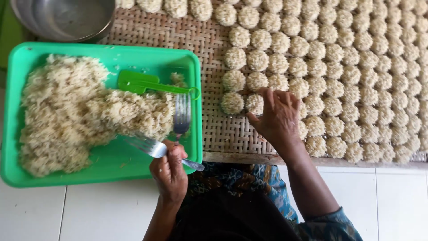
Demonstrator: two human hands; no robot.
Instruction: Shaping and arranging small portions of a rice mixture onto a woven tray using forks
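My left hand is clamped on a metal fork whose tines rest in the noodle pile on the green tray. My right hand presses its fingers around a noodle nest on the woven mat, among rows of nests. A second fork and a green scoop lie in the tray.

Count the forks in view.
2. One fork is in the left hand, tines at the noodle pile; another fork lies inside the green tray. Noodles may hide more.

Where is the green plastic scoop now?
The green scoop lies in the green tray, at its upper right, beside the noodle heap and above the forks.
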